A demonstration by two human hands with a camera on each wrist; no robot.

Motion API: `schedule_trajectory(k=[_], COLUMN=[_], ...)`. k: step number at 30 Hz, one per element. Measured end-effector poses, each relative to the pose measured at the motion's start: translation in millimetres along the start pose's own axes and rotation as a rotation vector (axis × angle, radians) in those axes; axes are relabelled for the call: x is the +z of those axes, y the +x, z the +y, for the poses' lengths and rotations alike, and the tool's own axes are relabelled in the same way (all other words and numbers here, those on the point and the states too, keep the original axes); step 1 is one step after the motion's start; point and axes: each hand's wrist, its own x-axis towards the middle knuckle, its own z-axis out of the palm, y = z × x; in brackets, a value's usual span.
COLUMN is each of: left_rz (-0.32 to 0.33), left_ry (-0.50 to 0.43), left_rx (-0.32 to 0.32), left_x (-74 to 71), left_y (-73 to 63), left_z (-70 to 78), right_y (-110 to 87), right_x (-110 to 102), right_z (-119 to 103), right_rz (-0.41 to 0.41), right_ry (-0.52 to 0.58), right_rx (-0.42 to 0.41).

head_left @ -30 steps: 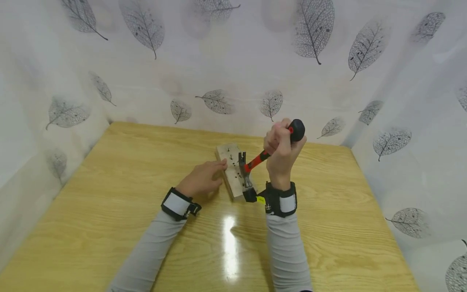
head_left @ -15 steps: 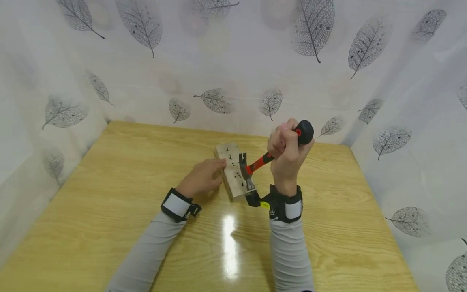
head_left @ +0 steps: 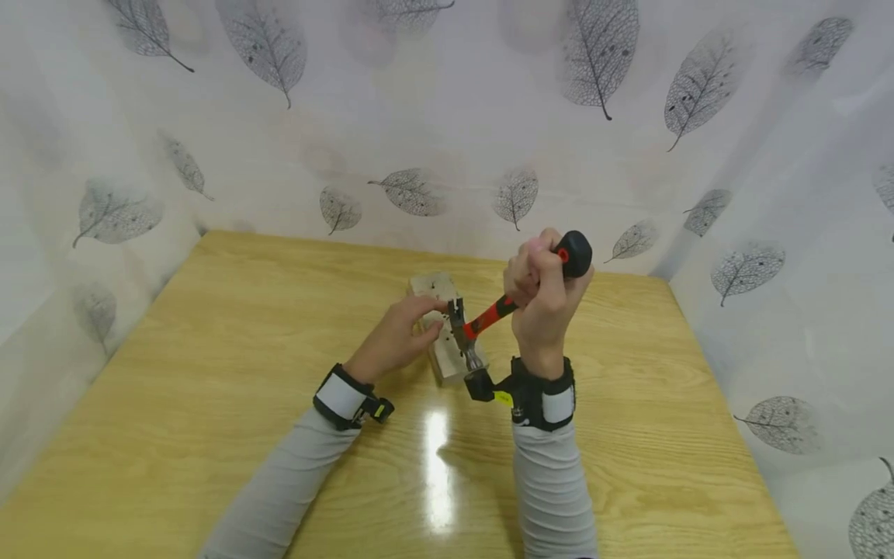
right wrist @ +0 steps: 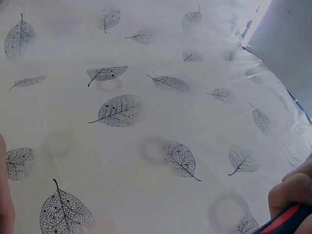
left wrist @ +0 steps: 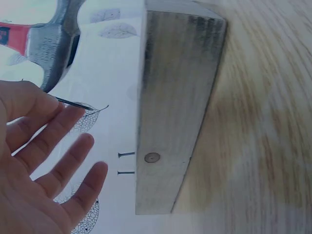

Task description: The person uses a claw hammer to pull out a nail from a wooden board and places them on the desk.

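A pale wooden block (head_left: 445,363) lies on the table, with my left hand (head_left: 393,339) over its left side. In the left wrist view that hand's thumb and index finger pinch a loose nail (left wrist: 78,104), apart from the block, while the other fingers spread. Two nails (left wrist: 127,154) stick out of the block's top face. High over the table, my right hand (head_left: 546,303) grips the black-and-red handle of a claw hammer (head_left: 492,315). The hammer's head hangs over the block's right side, claw beside the left fingertips. Its claw also appears near the pinched nail in the left wrist view.
The yellow wood-grain table (head_left: 230,334) extends around the block. A white leaf-print sheet (head_left: 433,109) encloses the table at the back and sides. One round mark (left wrist: 152,157) shows on the block's side.
My left hand has lifted from the block's left edge and moved right over its top, beside the claw, with a nail now in its fingertips. The hammer shifted slightly right, then back left.
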Motion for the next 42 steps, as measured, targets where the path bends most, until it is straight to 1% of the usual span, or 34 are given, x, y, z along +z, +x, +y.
schedule_trajectory(k=[3,8,11,15,21,25,29,33,36,42], left_rz=[0.001,0.028,0.040,0.040,0.056,0.056,0.050,0.067,0.077,0.040], left_ry=[-0.011,-0.009,0.006,0.033,0.082,0.116,0.150,0.190,0.203,0.184], left_rx=[0.003,0.014,0.003,-0.009,0.003,0.004,0.022,0.035,0.049,0.111], left_x=[1.6,1.8,-0.3,-2.9,-6.7,-9.3,-9.2,-9.4,-10.0,-9.6], left_y=[-1.3,0.5,2.1,3.5,2.6,2.1,2.3,1.6,0.4,-1.3], left_z=[-1.2,-3.8,-4.7,-6.3,-5.0,-3.3,-4.4,-5.4,-5.6,-6.2], right_y=[-0.5,0.6,1.3,1.1,-0.5,-1.2,-1.1,-0.3,-0.2,-0.8], right_x=[1.1,3.9,5.4,5.3,4.4,4.4,4.7,5.2,4.7,1.2], right_z=[0.1,-0.3,-0.8,-2.0,-2.4,-2.1,-1.7,-1.3,-2.1,-6.8], right_rz=[-0.008,-0.018,-0.021,-0.023,-0.046,-0.055,-0.060,-0.063,-0.063,-0.050], right_ry=[0.010,0.017,0.016,0.025,0.037,0.035,0.031,0.030,0.044,0.116], right_rx=[0.005,0.012,0.018,0.029,0.027,0.027,0.027,0.029,0.047,0.099])
